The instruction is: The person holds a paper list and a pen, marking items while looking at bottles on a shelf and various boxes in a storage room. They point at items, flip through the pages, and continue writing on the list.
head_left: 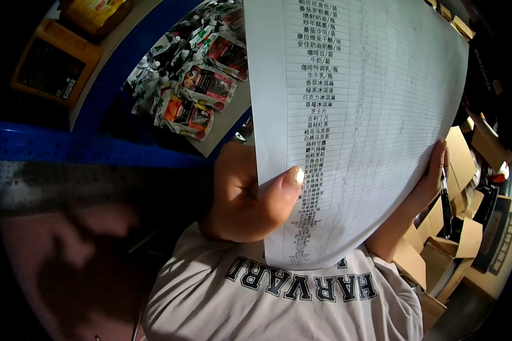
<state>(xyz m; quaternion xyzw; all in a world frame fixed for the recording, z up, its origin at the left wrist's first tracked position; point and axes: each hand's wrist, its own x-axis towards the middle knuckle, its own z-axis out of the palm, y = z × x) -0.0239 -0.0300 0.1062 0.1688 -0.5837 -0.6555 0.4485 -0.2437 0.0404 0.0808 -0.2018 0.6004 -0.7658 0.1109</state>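
A large printed sheet of paper (370,131), with rows of Chinese item names and a ruled table, is held up before me. My left hand (250,199) is closed on its left edge, thumb with a glittery nail on the front and the other fingers curled behind. At the sheet's right edge is my right hand (429,179), largely covered by the paper. A dark pen (446,204) points downward from that hand. How the right fingers grip pen and paper is hidden.
On a blue shelf (153,152) at upper left lie several printed pouches (207,85). Bottles of orange-yellow liquid (57,62) stand farther left. Opened cardboard boxes (438,267) crowd the right side. Pinkish floor (91,250) shows at lower left.
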